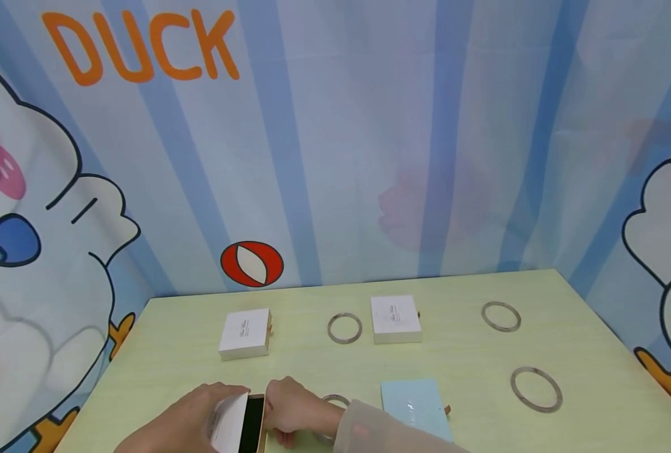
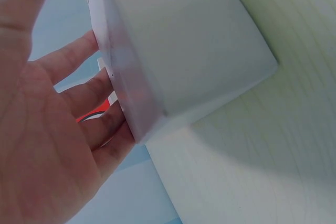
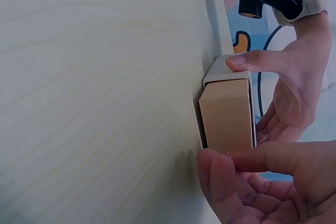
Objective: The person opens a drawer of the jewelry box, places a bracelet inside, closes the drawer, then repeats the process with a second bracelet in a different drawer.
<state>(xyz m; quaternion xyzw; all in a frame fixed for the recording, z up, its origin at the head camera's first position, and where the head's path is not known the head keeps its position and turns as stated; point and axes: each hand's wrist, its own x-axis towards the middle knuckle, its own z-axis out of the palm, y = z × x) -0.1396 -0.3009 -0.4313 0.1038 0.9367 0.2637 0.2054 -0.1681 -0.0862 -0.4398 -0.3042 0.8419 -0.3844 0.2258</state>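
Note:
My left hand grips a small white drawer box near the table's front edge. Its thumb lies on one side and its fingers on the opposite side; the left wrist view shows the box's plain white face. The tan inner drawer sits partly out of the sleeve, and its dark lining shows from above. At the drawer's end, my right hand pinches the pull tab between thumb and finger. Those fingertips hide most of the tab.
Two white boxes stand farther back on the table. A light blue box lies right of my hands. Several grey rings like bangles are spread about, one partly behind my right wrist. A printed curtain hangs behind.

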